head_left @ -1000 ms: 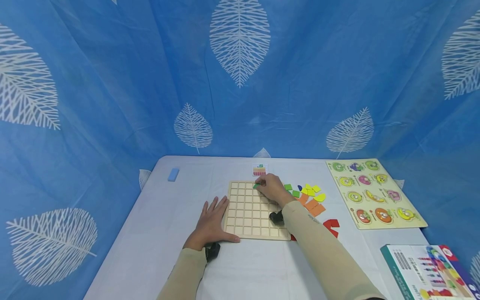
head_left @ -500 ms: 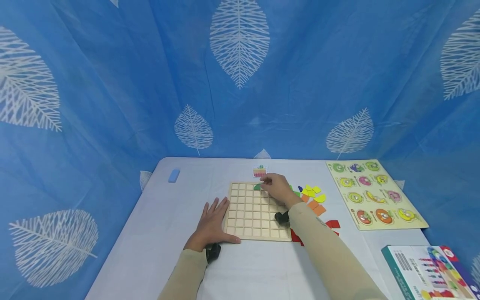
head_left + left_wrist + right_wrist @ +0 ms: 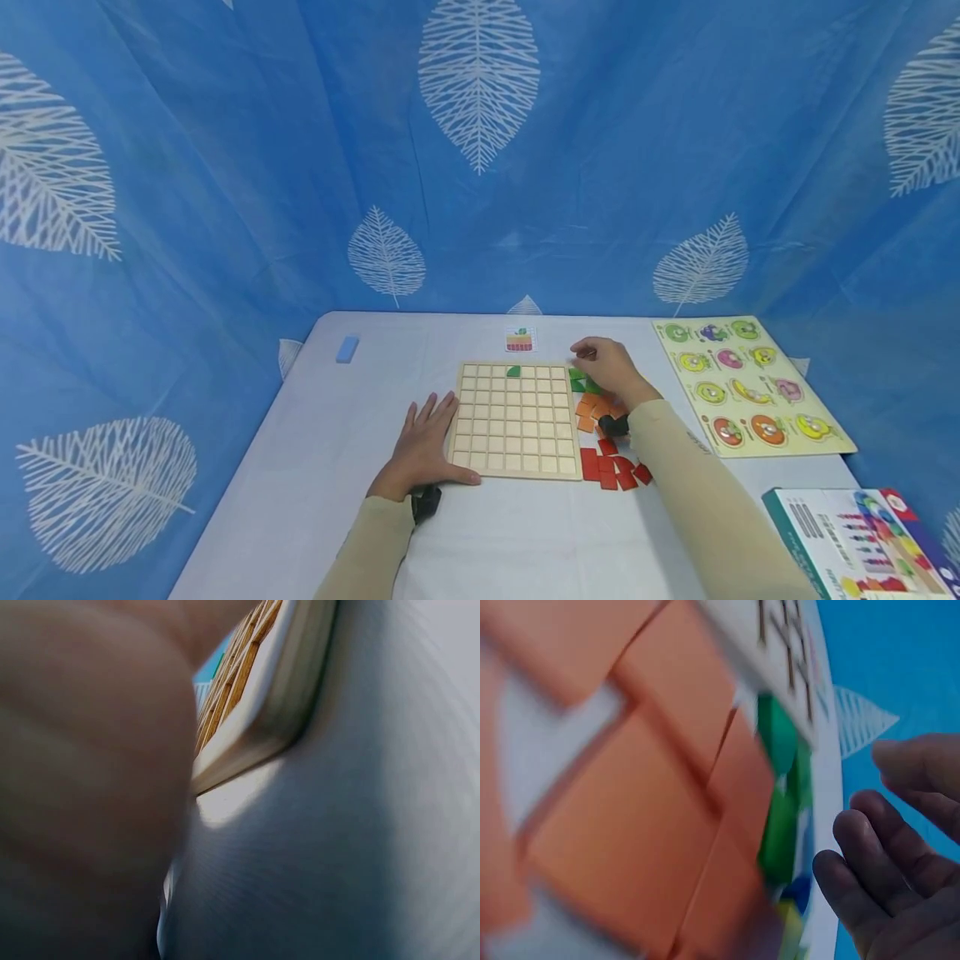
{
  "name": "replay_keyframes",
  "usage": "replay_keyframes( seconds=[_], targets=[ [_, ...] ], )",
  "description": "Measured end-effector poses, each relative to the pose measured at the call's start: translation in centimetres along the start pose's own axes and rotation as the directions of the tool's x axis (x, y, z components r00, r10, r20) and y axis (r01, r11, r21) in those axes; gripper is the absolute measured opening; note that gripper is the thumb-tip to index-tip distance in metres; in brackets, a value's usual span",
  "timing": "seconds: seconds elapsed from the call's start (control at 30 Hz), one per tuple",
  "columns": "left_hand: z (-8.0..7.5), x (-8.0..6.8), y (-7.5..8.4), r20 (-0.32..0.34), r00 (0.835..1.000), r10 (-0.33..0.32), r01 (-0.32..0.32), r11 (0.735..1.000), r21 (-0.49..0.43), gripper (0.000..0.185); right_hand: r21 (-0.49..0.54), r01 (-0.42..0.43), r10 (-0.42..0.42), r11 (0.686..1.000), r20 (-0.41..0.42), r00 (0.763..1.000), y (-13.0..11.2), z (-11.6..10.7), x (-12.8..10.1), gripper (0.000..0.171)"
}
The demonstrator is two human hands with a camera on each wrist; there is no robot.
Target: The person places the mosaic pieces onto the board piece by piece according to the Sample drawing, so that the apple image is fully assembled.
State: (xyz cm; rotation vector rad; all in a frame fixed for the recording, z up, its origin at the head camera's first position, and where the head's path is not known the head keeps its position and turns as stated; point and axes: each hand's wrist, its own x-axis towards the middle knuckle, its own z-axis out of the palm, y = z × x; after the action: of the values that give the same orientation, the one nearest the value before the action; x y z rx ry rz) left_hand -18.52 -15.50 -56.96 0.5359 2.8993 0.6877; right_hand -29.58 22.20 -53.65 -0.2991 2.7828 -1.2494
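Right hand (image 3: pixel 606 364) has moved off the green tile (image 3: pixel 513 372) on the board (image 3: pixel 454 437), toward the far edge of the table (image 3: pixel 420 333); half-open, empty. Keep the spread left hand (image 3: pixel 424 443), gripping nothing, against the board.

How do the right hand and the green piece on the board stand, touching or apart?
Apart. The head view shows bare squares of the board between the right hand and the green piece.

A pale fruit-picture board (image 3: pixel 757 375) lies on the right of the white table (image 3: pixel 277 500) — a colourful printed box (image 3: pixel 862 542) nearer. A light-blue block (image 3: pixel 347 349) lies far left; a blue leaf-patterned curtain (image 3: pixel 585 192) hangs behind.
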Motion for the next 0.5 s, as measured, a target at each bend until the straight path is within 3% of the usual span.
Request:
replay_keyframes(
  seconds=[0.3,0.5],
  targets=[
    [-0.21,0.02,0.07,-0.006,1.000,-0.001,0.001,1.000,0.008,0.143,-0.064,-0.013,0.019,0.998,0.085,0.996,0.35,-0.40,-0.69,0.030],
    [-0.06,-0.10,0.07,-0.007,1.000,-0.003,0.003,1.000,0.020,0.143,-0.120,0.009,0.001,0.993,0.084,0.996,0.40,0.12,-0.42,0.028]
  ],
)
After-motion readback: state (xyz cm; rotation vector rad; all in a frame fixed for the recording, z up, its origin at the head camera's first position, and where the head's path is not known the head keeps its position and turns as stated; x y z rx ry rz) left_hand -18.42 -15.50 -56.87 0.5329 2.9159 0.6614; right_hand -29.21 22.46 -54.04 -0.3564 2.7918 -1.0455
